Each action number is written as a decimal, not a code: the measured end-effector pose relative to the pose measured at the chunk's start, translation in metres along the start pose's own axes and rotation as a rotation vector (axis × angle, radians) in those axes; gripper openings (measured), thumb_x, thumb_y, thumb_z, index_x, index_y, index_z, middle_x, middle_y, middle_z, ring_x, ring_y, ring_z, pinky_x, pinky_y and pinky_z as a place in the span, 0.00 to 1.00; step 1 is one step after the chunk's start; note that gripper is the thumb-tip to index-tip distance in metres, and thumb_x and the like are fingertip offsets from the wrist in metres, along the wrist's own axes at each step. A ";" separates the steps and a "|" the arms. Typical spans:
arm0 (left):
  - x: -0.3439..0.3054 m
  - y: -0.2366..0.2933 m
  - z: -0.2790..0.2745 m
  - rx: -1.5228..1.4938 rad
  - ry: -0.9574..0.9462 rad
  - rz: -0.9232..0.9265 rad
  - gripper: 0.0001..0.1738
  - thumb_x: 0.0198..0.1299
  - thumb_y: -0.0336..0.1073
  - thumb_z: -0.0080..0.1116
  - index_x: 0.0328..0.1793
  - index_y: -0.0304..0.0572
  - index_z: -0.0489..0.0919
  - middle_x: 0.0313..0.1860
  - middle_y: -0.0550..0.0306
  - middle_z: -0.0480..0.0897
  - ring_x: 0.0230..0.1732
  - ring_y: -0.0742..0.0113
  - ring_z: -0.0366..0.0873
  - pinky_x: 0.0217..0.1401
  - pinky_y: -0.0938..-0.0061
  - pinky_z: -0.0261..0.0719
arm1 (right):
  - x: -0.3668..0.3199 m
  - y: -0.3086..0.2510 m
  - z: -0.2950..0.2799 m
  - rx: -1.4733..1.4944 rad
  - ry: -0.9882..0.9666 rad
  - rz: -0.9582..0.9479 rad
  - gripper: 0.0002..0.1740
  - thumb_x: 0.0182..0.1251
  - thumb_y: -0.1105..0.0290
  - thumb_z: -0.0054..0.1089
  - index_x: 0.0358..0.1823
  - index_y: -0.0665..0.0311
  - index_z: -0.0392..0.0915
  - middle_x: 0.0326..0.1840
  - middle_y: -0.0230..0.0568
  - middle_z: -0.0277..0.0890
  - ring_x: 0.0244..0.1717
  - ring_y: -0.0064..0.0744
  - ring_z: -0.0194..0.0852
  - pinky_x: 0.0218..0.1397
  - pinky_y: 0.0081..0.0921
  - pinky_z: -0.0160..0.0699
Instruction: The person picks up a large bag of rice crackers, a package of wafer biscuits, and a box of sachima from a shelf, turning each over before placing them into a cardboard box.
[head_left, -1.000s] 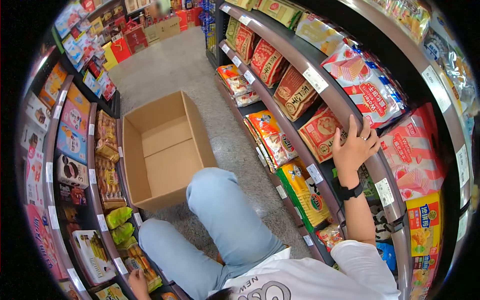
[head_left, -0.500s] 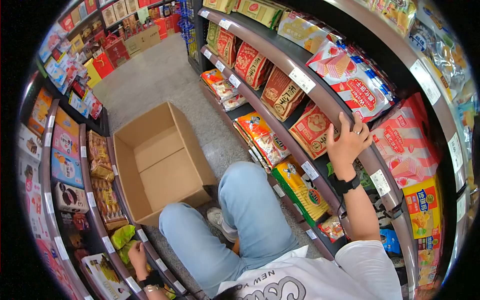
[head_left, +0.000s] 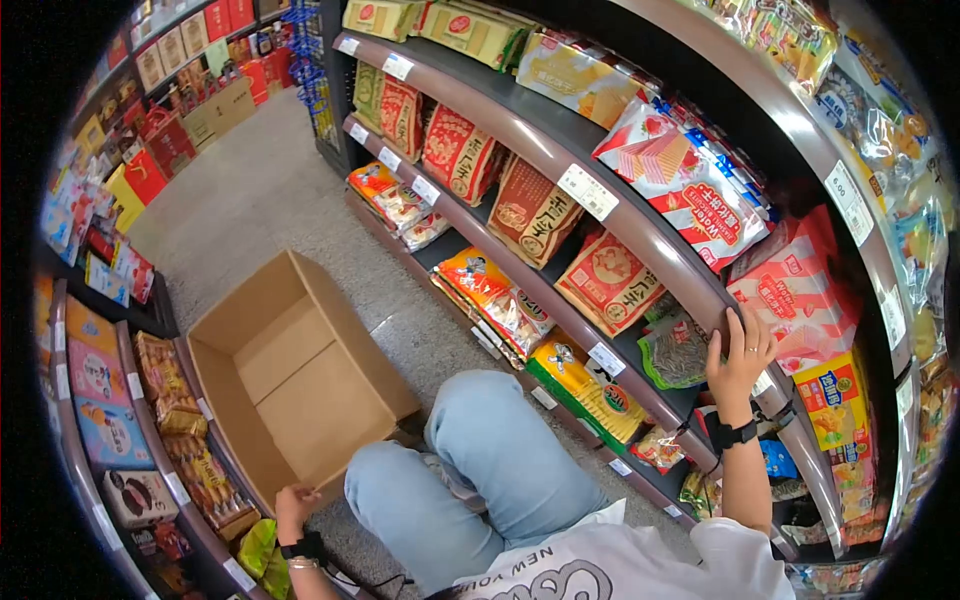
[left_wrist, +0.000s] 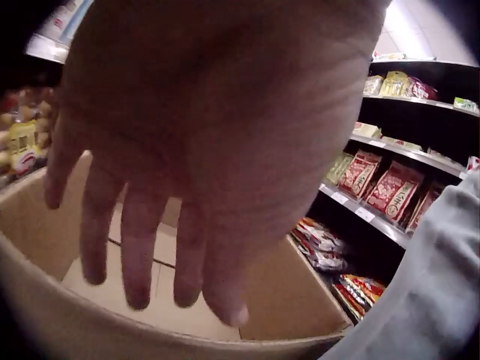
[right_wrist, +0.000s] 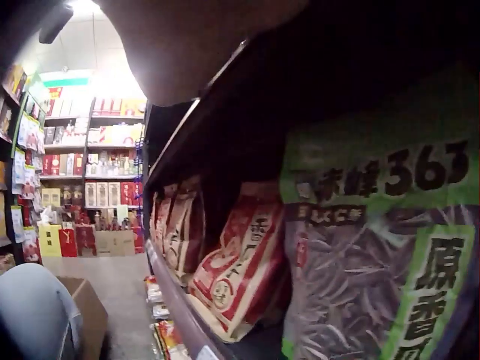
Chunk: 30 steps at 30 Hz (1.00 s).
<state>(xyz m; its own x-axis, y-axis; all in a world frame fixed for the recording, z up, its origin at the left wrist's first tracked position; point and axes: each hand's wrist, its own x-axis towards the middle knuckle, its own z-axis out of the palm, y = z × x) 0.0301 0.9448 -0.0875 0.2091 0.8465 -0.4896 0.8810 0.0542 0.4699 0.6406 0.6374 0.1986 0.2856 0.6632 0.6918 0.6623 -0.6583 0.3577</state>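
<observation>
My left hand (head_left: 296, 506) is over the near edge of the open cardboard box (head_left: 330, 395). In the left wrist view its fingers (left_wrist: 139, 255) hang straight and spread above the box's rim, holding nothing. My right hand (head_left: 742, 352) rests on the brown front edge of a shelf (head_left: 660, 215), fingers relaxed over it. Beside it lies a pink striped wafer pack (head_left: 800, 300). Just below that edge, on the lower shelf, is a green-trimmed clear bag of sunflower seeds (head_left: 675, 352), seen large in the right wrist view.
Red paper bags (head_left: 612, 283) line the same lower shelf, with orange and yellow snack packs (head_left: 490, 300) beneath. A left shelf holds bagged pastries (head_left: 200, 480) and a green bag (head_left: 262, 556). My bent knees (head_left: 500, 430) are between the shelves; the aisle floor (head_left: 270, 180) extends beyond the box.
My left hand has moved up from the left shelf to the box's near edge. My right hand has slid along the shelf edge toward me. The head view has turned right.
</observation>
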 end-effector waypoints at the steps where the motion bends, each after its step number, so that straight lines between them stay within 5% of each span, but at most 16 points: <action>1: 0.009 0.002 0.003 0.112 -0.098 0.052 0.20 0.38 0.39 0.75 0.38 0.37 0.86 0.32 0.45 0.86 0.36 0.56 0.85 0.43 0.67 0.81 | -0.002 0.004 0.001 -0.012 -0.012 0.003 0.23 0.55 0.66 0.64 0.54 0.58 0.74 0.61 0.42 0.68 0.60 0.45 0.65 0.65 0.46 0.54; 7: 0.026 0.025 0.019 0.122 -0.308 0.072 0.20 0.39 0.41 0.76 0.38 0.36 0.86 0.35 0.48 0.86 0.41 0.58 0.85 0.47 0.70 0.80 | -0.007 0.008 0.017 -0.025 0.064 -0.031 0.28 0.48 0.60 0.72 0.53 0.58 0.76 0.58 0.45 0.68 0.59 0.48 0.65 0.62 0.48 0.59; 10: 0.066 -0.004 0.038 -0.184 -0.427 0.093 0.20 0.39 0.41 0.76 0.37 0.36 0.86 0.34 0.47 0.86 0.39 0.57 0.85 0.46 0.69 0.80 | -0.008 0.008 0.017 0.017 0.064 -0.007 0.29 0.45 0.59 0.74 0.51 0.57 0.76 0.56 0.43 0.68 0.57 0.47 0.67 0.61 0.47 0.59; 16: 0.072 0.052 0.033 0.328 -0.383 0.117 0.17 0.42 0.45 0.73 0.32 0.38 0.85 0.29 0.44 0.84 0.34 0.55 0.85 0.41 0.65 0.80 | -0.006 0.009 0.015 0.062 0.079 0.016 0.29 0.45 0.56 0.74 0.50 0.57 0.77 0.54 0.41 0.70 0.53 0.43 0.68 0.55 0.41 0.62; 20: 0.094 0.030 0.053 0.333 -0.377 0.137 0.17 0.49 0.48 0.64 0.29 0.40 0.85 0.28 0.44 0.84 0.34 0.55 0.85 0.40 0.64 0.80 | -0.009 0.011 0.017 0.049 0.084 0.018 0.28 0.47 0.54 0.72 0.50 0.56 0.77 0.54 0.40 0.70 0.52 0.43 0.68 0.53 0.41 0.62; 22: 0.082 0.070 0.046 0.710 -0.399 0.177 0.18 0.51 0.49 0.61 0.28 0.41 0.85 0.26 0.45 0.84 0.33 0.55 0.85 0.39 0.65 0.80 | -0.011 0.012 0.018 0.057 0.100 0.016 0.27 0.48 0.54 0.71 0.50 0.56 0.77 0.54 0.40 0.70 0.52 0.42 0.68 0.53 0.41 0.62; 25: 0.068 0.091 0.045 0.663 -0.473 0.040 0.19 0.50 0.52 0.60 0.28 0.42 0.85 0.25 0.47 0.84 0.31 0.55 0.84 0.37 0.65 0.80 | -0.013 0.014 0.019 0.081 0.124 0.019 0.26 0.50 0.53 0.69 0.50 0.56 0.76 0.53 0.40 0.70 0.52 0.42 0.68 0.53 0.41 0.62; 30: 0.039 0.085 0.052 0.536 -0.359 0.117 0.17 0.54 0.46 0.60 0.24 0.39 0.82 0.19 0.52 0.81 0.21 0.61 0.79 0.26 0.66 0.76 | -0.015 0.016 0.014 0.165 0.141 0.034 0.25 0.50 0.55 0.69 0.49 0.56 0.76 0.52 0.39 0.70 0.50 0.42 0.68 0.52 0.43 0.62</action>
<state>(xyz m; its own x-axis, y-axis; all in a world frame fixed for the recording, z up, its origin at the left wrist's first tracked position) 0.1353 0.9549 -0.1047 0.3629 0.5961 -0.7162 0.9140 -0.3772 0.1491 0.6568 0.6217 0.1856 0.2183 0.5775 0.7866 0.7618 -0.6047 0.2325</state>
